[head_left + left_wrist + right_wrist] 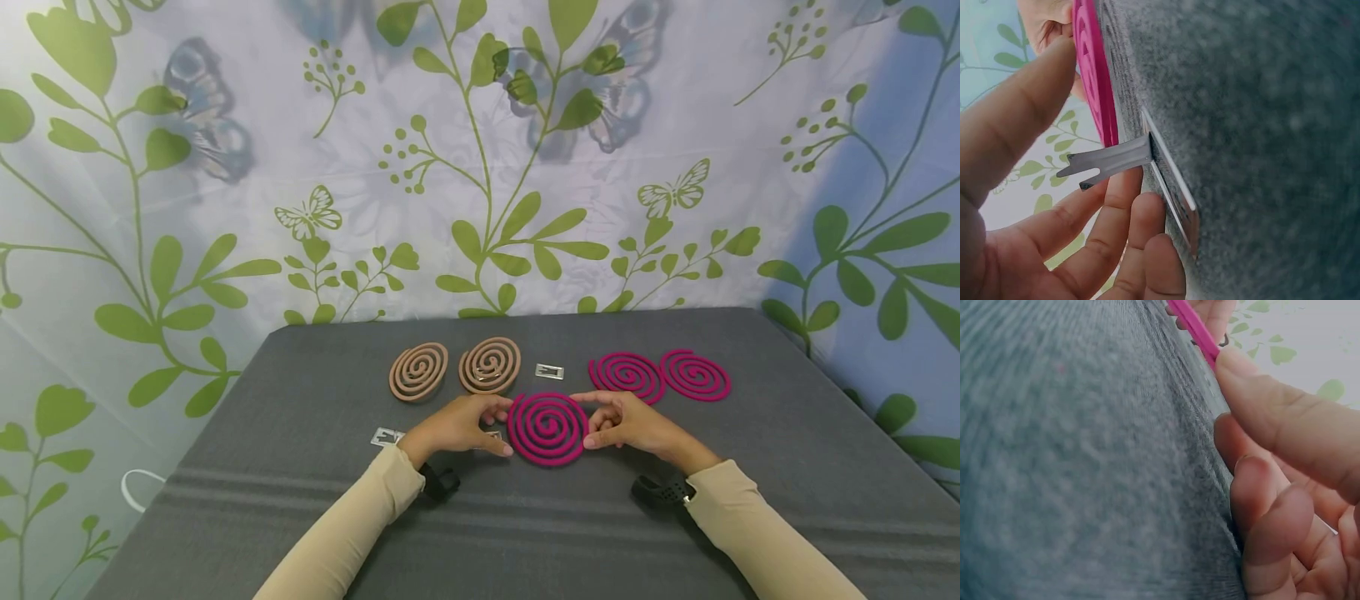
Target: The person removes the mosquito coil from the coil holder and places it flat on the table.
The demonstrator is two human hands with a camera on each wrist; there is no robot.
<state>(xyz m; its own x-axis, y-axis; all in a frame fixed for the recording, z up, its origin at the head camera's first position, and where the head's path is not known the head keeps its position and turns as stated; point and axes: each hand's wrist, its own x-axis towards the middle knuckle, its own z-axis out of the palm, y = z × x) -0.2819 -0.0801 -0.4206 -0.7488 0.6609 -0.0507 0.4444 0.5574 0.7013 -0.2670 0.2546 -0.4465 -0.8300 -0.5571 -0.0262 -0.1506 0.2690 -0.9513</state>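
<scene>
No readable text, labels, numbers, signs

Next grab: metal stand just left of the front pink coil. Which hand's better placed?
Left hand, I'd say: it's beside the stand. The right hand is at the opposite edge of the pink coil. Both touch the coil, so left may need to let go first.

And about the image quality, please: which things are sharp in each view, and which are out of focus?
Head view: the front pink mosquito coil looks sharp; left wrist view: the metal coil stand is fairly crisp, the gray tablecloth blurred toward the right; right wrist view: the tablecloth is soft and blurry at left, the leaf-print backdrop pale and out of focus.
</scene>
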